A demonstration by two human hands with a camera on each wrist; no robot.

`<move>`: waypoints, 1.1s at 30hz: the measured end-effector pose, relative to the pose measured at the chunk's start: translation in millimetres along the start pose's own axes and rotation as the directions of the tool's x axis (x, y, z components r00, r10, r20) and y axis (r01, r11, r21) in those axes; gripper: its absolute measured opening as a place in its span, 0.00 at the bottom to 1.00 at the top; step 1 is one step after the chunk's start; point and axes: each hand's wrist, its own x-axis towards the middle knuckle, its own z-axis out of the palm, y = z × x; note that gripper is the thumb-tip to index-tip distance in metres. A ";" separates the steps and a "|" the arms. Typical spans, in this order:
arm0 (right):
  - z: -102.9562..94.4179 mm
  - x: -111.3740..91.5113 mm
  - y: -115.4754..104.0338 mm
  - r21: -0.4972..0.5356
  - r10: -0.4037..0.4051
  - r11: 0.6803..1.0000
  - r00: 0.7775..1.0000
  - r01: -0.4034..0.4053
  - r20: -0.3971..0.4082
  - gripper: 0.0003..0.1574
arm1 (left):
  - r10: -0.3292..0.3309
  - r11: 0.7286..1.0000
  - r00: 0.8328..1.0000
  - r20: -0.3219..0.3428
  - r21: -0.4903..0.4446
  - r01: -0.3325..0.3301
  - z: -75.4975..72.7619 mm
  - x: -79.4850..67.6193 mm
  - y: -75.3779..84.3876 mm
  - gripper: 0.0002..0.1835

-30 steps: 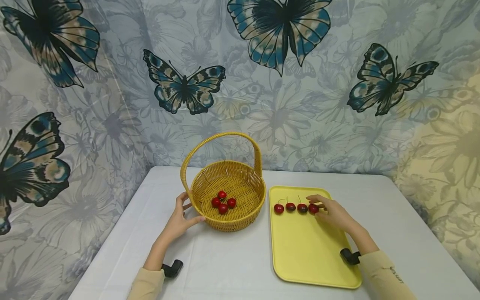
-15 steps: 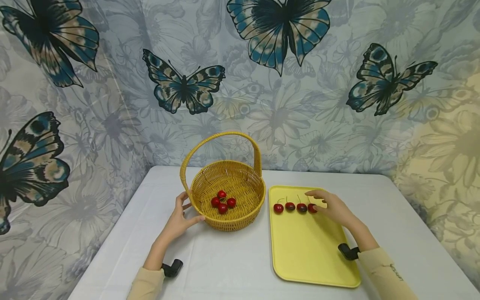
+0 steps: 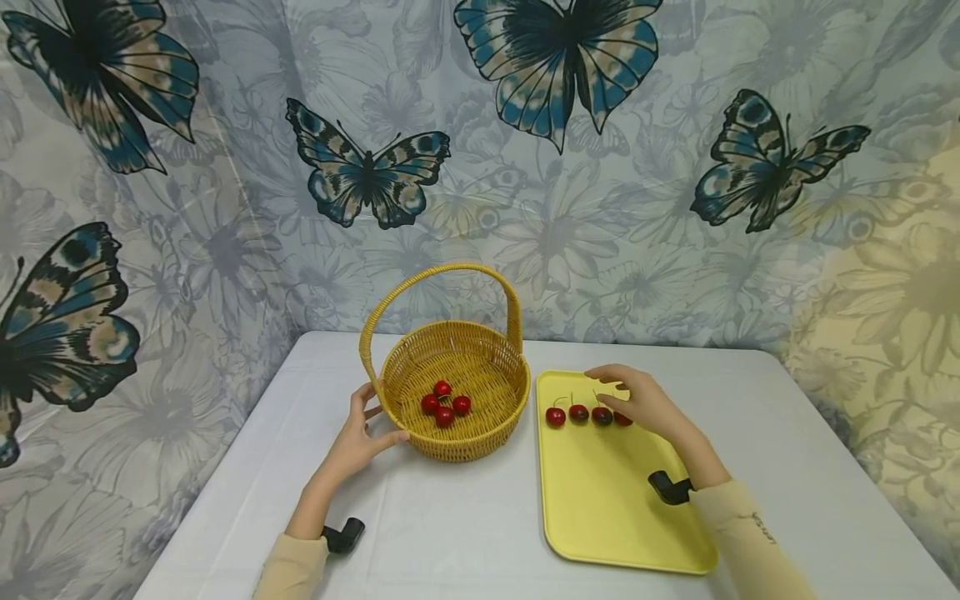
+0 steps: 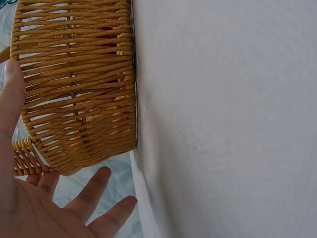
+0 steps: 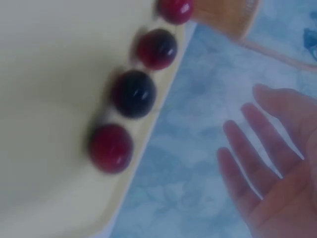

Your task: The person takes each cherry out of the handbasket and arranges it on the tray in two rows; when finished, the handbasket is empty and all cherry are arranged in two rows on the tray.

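Note:
My left hand (image 3: 363, 442) rests against the near left side of a yellow-brown wicker basket (image 3: 457, 452), thumb at the rim. In the left wrist view, two fingertips reach the handle base while two other fingers extend straight past the woven wall. Inside the basket lie several red cherries (image 3: 444, 417). Over the far end of a yellow tray (image 3: 600, 508) hovers my right hand (image 3: 643, 404), fingers loosely extended and holding nothing. Under it a row of dark red cherries (image 3: 578, 414) with stems lies on the tray; the thumb partly covers the rightmost ones.
Basket and tray stand side by side on a white-covered table (image 3: 450, 533), with a narrow gap between them. The basket's tall arched handle (image 3: 472, 267) rises above its bowl. A butterfly-printed cloth (image 3: 555, 225) hangs behind the table.
My right hand has moved leftward and slightly toward the tray's far edge, away from beside the rightmost cherry. The left hand and the basket have stayed in place.

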 end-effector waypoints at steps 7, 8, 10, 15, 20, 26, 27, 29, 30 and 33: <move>11.5 17.1 -20.3 0.046 -0.024 0.999 1.000 0.024 0.004 0.21 | 0.006 1.000 1.000 -0.004 -0.003 -0.006 1.2 0.3 -1.1 0.57; 13.3 19.4 -23.0 0.049 -0.031 0.998 1.000 0.031 0.003 0.20 | 0.005 1.000 1.000 -0.004 -0.004 -0.005 1.4 0.2 -0.8 0.57; 17.9 24.1 -28.5 0.066 -0.043 0.997 0.999 0.044 -0.004 0.20 | 0.003 1.000 1.000 -0.003 -0.007 -0.003 1.6 0.1 0.0 0.57; 32.2 34.6 -41.5 0.094 -0.062 0.994 0.998 0.063 -0.013 0.19 | -0.002 1.000 1.000 -0.006 -0.002 0.002 1.0 -0.2 0.7 0.57; 43.6 46.3 -56.2 0.111 -0.076 0.991 0.997 0.075 -0.002 0.18 | 0.004 1.000 1.000 -0.008 0.004 -0.004 0.4 -0.1 -0.5 0.56; 56.9 60.3 -71.7 0.110 -0.087 0.991 0.996 0.082 0.036 0.17 | 0.022 1.000 1.000 -0.005 0.014 -0.022 0.5 -0.5 -0.9 0.56; 59.4 62.6 -74.2 0.109 -0.084 0.991 0.995 0.079 0.045 0.17 | 0.024 1.000 1.000 -0.004 0.016 -0.024 0.4 -0.7 -0.9 0.56; 64.4 66.9 -79.2 0.100 -0.078 0.992 0.995 0.071 0.061 0.18 | 0.019 1.000 1.000 -0.007 0.013 -0.019 0.4 -0.8 -0.9 0.56; 67.0 69.1 -81.1 0.097 -0.068 0.993 0.995 0.061 0.070 0.18 | 0.017 1.000 1.000 -0.007 0.012 -0.016 0.3 -0.8 -0.7 0.56; 75.1 75.5 -85.5 0.084 -0.038 0.996 0.995 0.030 0.097 0.18 | 0.016 1.000 1.000 -0.005 0.010 -0.016 0.4 -0.5 -0.5 0.56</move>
